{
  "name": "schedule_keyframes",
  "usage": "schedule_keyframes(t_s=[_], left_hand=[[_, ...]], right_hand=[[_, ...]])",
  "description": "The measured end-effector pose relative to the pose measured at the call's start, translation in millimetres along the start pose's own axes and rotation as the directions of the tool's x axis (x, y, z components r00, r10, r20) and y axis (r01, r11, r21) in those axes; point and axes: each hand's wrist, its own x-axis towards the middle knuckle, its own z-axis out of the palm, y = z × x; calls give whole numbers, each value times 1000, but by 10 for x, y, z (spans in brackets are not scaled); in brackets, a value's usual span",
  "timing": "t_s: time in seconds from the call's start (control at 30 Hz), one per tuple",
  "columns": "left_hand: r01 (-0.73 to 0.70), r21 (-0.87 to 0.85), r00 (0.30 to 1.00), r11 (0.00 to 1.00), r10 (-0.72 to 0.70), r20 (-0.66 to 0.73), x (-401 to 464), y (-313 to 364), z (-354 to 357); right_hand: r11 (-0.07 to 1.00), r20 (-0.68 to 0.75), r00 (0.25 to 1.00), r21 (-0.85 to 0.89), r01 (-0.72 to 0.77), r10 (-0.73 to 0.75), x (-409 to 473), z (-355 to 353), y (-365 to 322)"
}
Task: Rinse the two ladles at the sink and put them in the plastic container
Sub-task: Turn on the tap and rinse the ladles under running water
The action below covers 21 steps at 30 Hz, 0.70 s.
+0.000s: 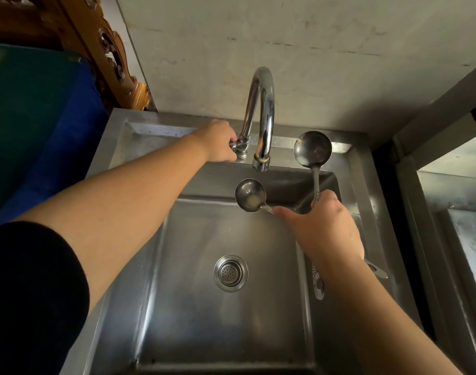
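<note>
My right hand grips the handles of two steel ladles over the sink. The smaller ladle has its bowl just below and left of the spout. The larger ladle points up toward the back rim, right of the spout. Their handle ends stick out below my wrist. My left hand is closed around the tap handle at the base of the curved chrome faucet. No water is visibly running. No plastic container is in view.
The sink's round drain strainer sits mid-basin. A second steel basin lies to the right. A blue-green surface and carved wooden furniture stand at the left. A stained wall backs the sink.
</note>
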Motion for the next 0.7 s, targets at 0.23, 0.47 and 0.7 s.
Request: schedule_keyframes(t_s=[0.23,0.47,0.7], left_hand=[[-4,5,999,1000,4,48,16,12,-54],[-9,18,996,1000,7,85,40,0,-77],[4,21,992,1000,-7,123,71,6,-97]], right_hand=[[1000,-1,1000,-14,-3,3,-31,-34,-4],[1000,-9,1000,-20,-8,8,-42,-48,5],[1000,-23,1000,-22,-2,2,-35,-25,4]])
